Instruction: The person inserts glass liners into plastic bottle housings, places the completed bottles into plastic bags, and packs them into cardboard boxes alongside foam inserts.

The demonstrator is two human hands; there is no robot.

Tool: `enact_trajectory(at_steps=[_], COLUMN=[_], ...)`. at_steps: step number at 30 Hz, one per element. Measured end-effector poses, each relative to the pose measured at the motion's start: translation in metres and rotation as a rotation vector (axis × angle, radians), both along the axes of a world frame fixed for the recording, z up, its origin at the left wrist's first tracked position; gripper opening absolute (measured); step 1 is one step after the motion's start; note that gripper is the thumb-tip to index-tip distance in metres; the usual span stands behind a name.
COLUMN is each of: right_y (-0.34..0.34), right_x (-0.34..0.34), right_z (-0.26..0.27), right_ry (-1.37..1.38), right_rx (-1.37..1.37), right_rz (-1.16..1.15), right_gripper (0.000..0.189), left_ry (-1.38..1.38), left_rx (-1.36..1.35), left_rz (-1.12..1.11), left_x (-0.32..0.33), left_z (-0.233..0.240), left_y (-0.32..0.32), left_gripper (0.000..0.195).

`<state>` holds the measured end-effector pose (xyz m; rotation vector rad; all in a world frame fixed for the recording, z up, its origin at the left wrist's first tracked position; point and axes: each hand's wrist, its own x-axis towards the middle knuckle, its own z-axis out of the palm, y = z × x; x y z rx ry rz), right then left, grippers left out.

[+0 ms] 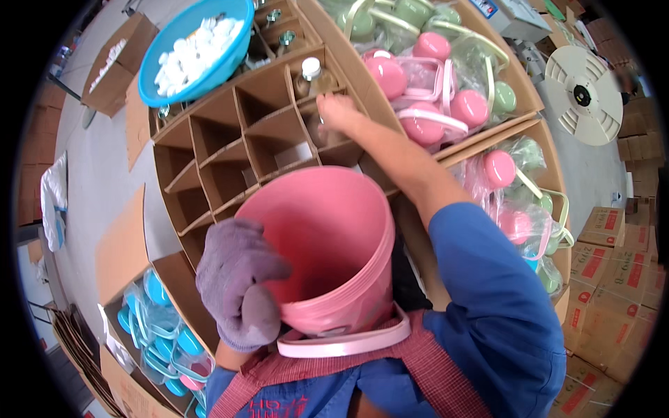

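My left hand (243, 282), in a grey-purple knitted glove, grips the near-left rim of a pink plastic bucket (339, 219) with a pale pink handle (345, 339), held close to my chest. The bucket's inside looks empty. My bare right hand (334, 115) reaches over a divided cardboard box (214, 141), its fingers closed at the top of a blurred bottle (321, 130) in one compartment. Just beyond it, a clear bottle with a white cap (311, 68) stands in the neighbouring compartment. Several other compartments show no bottle.
A blue basin (230, 68) of small white pieces rests on the box at upper left. Open cartons of bagged pink and green lidded containers (387, 78) stand at right. Another carton holds blue ones (157, 287) at lower left. Stacked sealed cartons (606, 282) stand at far right.
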<state>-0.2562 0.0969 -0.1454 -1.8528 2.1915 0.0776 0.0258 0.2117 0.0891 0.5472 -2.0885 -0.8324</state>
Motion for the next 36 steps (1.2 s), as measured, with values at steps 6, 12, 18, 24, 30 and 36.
enact_trajectory(at_steps=[6,12,18,24,30,36], right_y=[0.041,0.059,0.146,0.119,0.177,0.197], right_x=[0.003,0.016,0.102,0.065,0.120,0.149], right_z=[-0.004,0.191,0.363,0.319,0.265,0.213], right_ry=[-0.093,0.047,0.050,-0.692,-1.624,-1.913], right_rx=[-0.077,-0.616,-0.765,-1.094,-0.607,-0.542], right_rz=[0.034,0.204,0.453,0.079,-0.075,0.044], right_gripper=[0.048,0.047,0.046,0.076,0.071,0.072], left_ry=[0.309,0.208,0.673,0.602,0.466,-0.636], left_rx=[0.150,1.226,1.259,0.659,0.387,0.378], left_rz=[0.010,0.116,-0.637,-0.270,-0.203,-0.532], left_x=[-0.004,-0.017,-0.062,-0.028,0.023,0.032], left_z=[-0.014,-0.104,-0.030,0.051,0.111,0.115], left_y=[-0.015,-0.064,-0.107,-0.091,-0.050,-0.008], left_gripper=[0.039,0.055,0.071,0.059,0.060,0.057])
